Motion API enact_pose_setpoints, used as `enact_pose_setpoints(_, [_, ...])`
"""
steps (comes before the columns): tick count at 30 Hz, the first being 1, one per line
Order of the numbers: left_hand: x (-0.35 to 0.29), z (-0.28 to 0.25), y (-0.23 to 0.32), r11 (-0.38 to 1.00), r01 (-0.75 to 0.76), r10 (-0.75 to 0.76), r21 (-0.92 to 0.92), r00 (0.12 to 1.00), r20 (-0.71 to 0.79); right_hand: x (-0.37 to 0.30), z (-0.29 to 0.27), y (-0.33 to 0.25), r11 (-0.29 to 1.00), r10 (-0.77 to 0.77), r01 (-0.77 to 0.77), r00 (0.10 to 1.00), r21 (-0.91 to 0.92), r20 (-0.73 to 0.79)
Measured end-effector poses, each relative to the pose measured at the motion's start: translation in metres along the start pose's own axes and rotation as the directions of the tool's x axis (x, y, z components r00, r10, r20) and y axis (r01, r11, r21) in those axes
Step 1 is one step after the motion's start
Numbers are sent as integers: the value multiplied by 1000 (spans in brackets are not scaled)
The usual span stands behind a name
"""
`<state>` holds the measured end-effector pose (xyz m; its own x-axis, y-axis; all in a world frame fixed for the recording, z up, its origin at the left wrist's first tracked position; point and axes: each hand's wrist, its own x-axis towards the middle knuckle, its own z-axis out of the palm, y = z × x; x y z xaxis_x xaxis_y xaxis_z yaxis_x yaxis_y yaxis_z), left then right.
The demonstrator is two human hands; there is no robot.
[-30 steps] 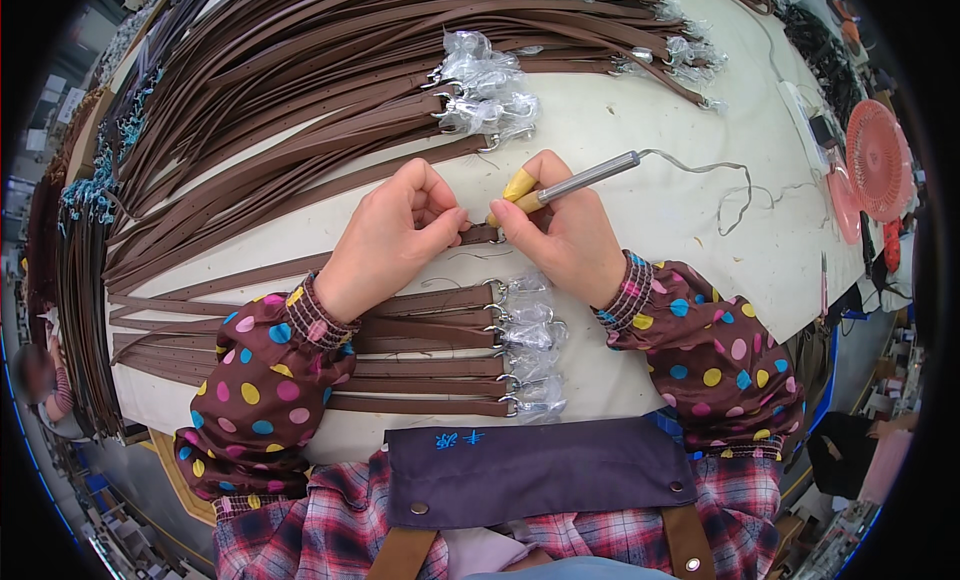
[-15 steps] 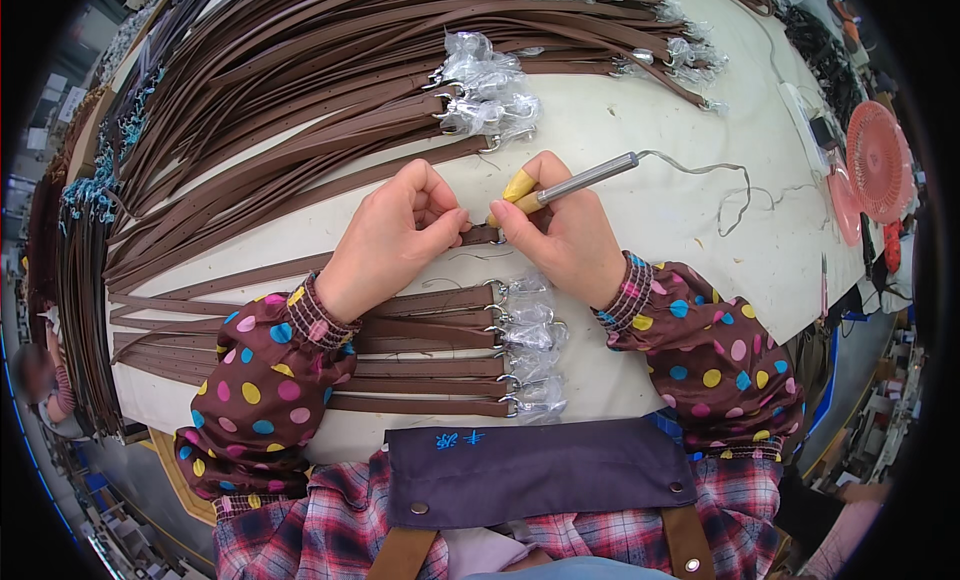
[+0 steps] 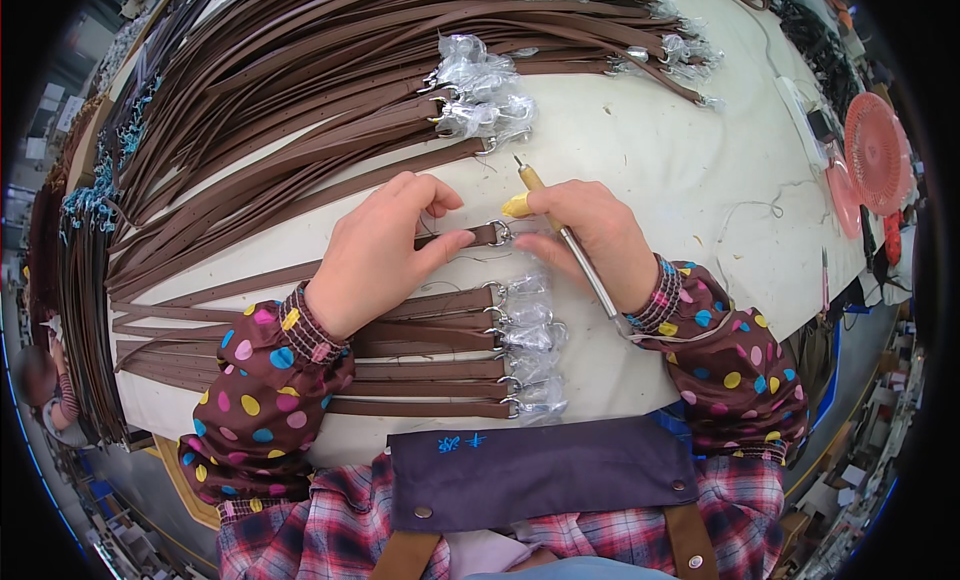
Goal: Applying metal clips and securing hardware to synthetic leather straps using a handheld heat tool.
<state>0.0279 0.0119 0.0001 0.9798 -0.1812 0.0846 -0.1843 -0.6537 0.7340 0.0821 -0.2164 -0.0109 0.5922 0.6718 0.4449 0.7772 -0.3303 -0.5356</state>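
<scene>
So, the brown leather-look strap being worked on sits right between the hands on the pale tabletop, long axis running mostly left to right and rising a bit toward its metal ring. Ring end faces the right hand, whose thumb tip is just beside it; can't tell if they touch. That hand's wrapped around a pen-shaped tool with a wooden grip, and its thin tip points up and slightly left, off past the strap's far edge rather than at it. There's a yellow finger cover on that hand too. Left hand is over the strap, thumb lying across it, thumb and index parted fairly wide; can't tell whether the curled fingers underneath grip anything. Nearer the body there's a row of similar straps with plastic-wrapped hardware, also pointing right.
</scene>
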Motion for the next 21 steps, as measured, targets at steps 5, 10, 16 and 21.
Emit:
enact_pose_setpoints(5, [1, 2, -1, 973, -140, 135, 182, 990, 39, 1, 5, 0, 995, -22, 16, 998, 98, 67])
enact_pose_setpoints(10, [5, -1, 8, 998, 49, -53, 33, 989, 136, 2, 5, 1, 991, -22, 15, 999, 136, 47])
enact_pose_setpoints(16, [-1, 3, 11, 835, -337, 394, 434, 918, -46, 9, -7, 11, 956, -287, 290, 956, -45, 58])
enact_pose_setpoints(21, [-5, 1, 10, 960, -219, 206, 173, 975, 89, 7, -11, 11, 981, -163, 149, 980, 123, 115])
